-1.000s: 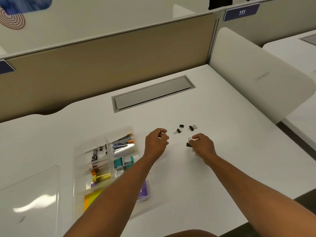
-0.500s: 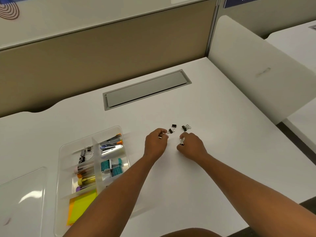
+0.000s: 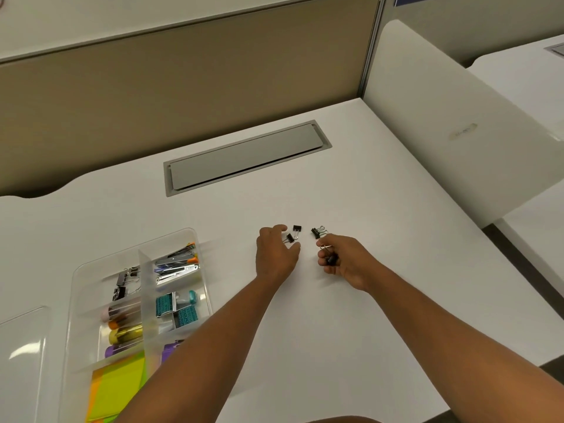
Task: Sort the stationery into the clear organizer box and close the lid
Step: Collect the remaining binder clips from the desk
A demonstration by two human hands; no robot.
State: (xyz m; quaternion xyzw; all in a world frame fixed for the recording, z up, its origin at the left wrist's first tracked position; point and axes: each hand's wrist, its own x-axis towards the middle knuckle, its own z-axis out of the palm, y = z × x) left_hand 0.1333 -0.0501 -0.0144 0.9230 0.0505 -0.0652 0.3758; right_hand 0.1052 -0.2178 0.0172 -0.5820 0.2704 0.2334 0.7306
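Three small black binder clips lie loose on the white desk: one (image 3: 290,238) between the thumb and fingers of my left hand (image 3: 274,257), one (image 3: 297,229) just beyond it, and one (image 3: 317,232) further right. My left hand is spread over the nearest clip without closing on it. My right hand (image 3: 343,261) is curled around a black binder clip (image 3: 330,258). The clear organizer box (image 3: 76,279) sits at the left, lid off, holding binder clips, staplers, stamps, tubes and sticky notes in separate compartments.
The clear lid (image 3: 21,355) lies flat at the far left edge. A grey cable hatch (image 3: 244,157) is set into the desk behind the clips. A white divider panel (image 3: 457,117) stands along the right side, a beige partition at the back.
My left hand has opened its fingers over the nearest clip. My right hand has lifted a clip off the desk and drawn back slightly. The view has tilted down and left.
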